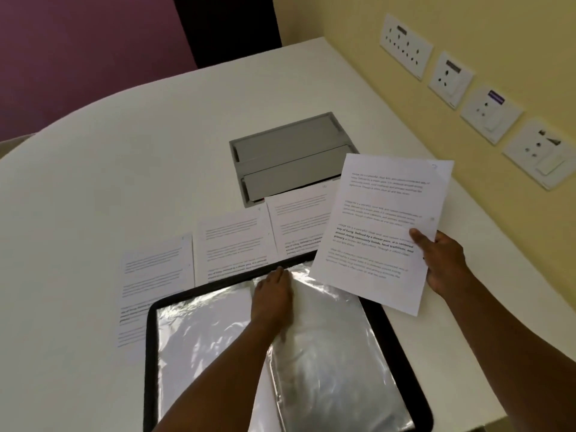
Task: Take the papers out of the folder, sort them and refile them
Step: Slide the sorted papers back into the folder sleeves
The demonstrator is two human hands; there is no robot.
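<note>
Nearest to us lies the open black folder (149, 338) with shiny plastic sleeves; our left hand (271, 294) rests flat on one sleeve, fingers relaxed. Our right hand (442, 260) pinches a printed white sheet (380, 226) above the white table (124, 157). Three more sheets (233, 244) lie in a row beyond the folder's far edge, so we judge that taking out is well advanced; sorting and refiling remain.

1. Bench (124, 169): matt off-white top, smooth, no grain visible.
2. Folder (149, 338): black border, dull finish; material cannot be told.
3. Plastic sleeves (327, 353) in folder: clear film, glossy, crinkled, strong glare.
4. Held sheet (380, 219): plain white paper, matt, printed text.
5. Three sheets on bench (233, 238): same matt white paper.
6. Grey hatch (290, 154) set in bench: smooth, satin; metal or plastic, unclear.
7. Wall sockets (405, 45): white plastic, slight sheen.
</note>
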